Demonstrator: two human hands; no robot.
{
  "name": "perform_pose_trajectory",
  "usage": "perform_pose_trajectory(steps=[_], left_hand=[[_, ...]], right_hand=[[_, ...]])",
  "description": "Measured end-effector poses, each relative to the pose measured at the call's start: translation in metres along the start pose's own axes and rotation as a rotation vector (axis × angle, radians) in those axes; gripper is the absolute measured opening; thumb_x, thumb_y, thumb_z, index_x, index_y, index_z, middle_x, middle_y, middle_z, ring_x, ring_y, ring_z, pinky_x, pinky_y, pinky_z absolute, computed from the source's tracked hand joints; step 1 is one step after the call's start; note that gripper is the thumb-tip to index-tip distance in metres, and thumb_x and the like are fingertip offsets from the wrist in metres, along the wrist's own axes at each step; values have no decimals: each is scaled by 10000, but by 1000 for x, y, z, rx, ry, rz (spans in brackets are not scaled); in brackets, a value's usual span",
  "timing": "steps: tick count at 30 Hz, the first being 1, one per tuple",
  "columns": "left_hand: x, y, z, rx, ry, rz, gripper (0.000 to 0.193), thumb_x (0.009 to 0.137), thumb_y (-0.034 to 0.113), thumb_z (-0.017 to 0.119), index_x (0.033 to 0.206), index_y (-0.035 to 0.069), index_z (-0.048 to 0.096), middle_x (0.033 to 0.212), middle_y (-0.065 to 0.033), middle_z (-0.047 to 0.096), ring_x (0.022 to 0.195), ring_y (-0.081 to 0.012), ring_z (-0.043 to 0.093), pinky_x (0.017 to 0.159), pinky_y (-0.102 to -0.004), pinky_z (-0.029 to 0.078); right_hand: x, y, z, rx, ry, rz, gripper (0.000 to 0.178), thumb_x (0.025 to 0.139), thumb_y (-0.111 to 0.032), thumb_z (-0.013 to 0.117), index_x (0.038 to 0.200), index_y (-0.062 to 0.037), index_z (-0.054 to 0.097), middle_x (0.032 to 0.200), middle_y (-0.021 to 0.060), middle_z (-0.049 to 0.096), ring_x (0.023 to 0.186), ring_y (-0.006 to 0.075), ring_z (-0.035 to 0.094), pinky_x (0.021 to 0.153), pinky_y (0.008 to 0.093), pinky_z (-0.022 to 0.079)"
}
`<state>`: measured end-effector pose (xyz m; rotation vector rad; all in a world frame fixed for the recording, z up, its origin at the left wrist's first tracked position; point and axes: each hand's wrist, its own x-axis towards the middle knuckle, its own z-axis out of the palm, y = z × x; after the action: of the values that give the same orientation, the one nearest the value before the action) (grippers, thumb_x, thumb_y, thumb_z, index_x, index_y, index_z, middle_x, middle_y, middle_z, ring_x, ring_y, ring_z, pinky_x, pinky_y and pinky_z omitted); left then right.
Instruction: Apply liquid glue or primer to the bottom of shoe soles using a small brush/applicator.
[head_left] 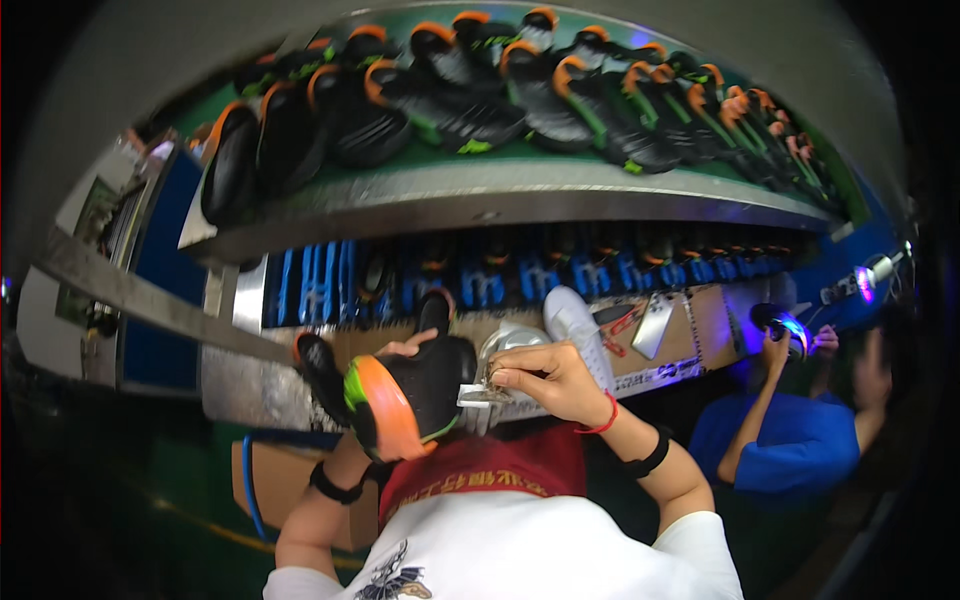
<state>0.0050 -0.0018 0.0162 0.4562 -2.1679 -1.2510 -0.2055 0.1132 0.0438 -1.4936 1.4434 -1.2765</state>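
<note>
My left hand (408, 345) is closed around a black slide sandal (440, 365) with an orange and green strap, held over the bench edge in front of me. Most of that hand is hidden behind the sandal. Just right of it, the fingers of my right hand (548, 378) pinch a small thing with a flat whitish end (484, 396), close to the sandal's edge; its kind is unclear. Behind my right fingers sits a round, shiny metal container (515, 338), partly covered. Another black sandal (320, 380) leans at the left of the one I hold.
A white shoe (575, 325), red-handled pliers (620, 325) and a white flat object (654, 326) lie on the cardboard-covered bench (710, 320). Rows of sandals (450, 105) fill the green conveyor beyond. A metal bar (150, 300) crosses at left. A co-worker in blue (800, 435) handles footwear at right.
</note>
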Motion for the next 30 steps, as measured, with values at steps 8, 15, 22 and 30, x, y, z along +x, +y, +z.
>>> perform_pose_trajectory(steps=[8,15,22,30], left_hand=[[6,5,32,-358,124,18,940,599,241,811,1309,21,236,1176,-125,454,1095,-236,498,955,-381,399],[22,14,52,-504,-3,42,1082,565,300,802,1346,14,109,1232,-150,360,1175,-271,438,991,-386,381],[11,18,51,-510,11,-24,1069,579,271,795,1354,22,103,1242,-139,349,1171,-259,437,986,-384,385],[12,22,52,-568,11,-71,1069,598,294,798,1361,31,97,1241,-129,348,1172,-245,432,991,-375,385]], right_hand=[[-27,11,-79,295,617,195,192,877,-58,608,1022,54,663,935,66,683,836,100,605,779,227,478],[15,24,-176,216,789,-210,183,901,-66,583,1040,41,636,1284,142,535,1147,192,514,1003,310,372],[49,23,-215,225,635,-221,153,887,-99,617,996,-1,656,1101,73,623,1146,166,503,997,308,351],[75,36,-256,594,462,-168,193,920,-196,580,1060,-64,582,1003,32,618,956,129,567,865,282,439]])
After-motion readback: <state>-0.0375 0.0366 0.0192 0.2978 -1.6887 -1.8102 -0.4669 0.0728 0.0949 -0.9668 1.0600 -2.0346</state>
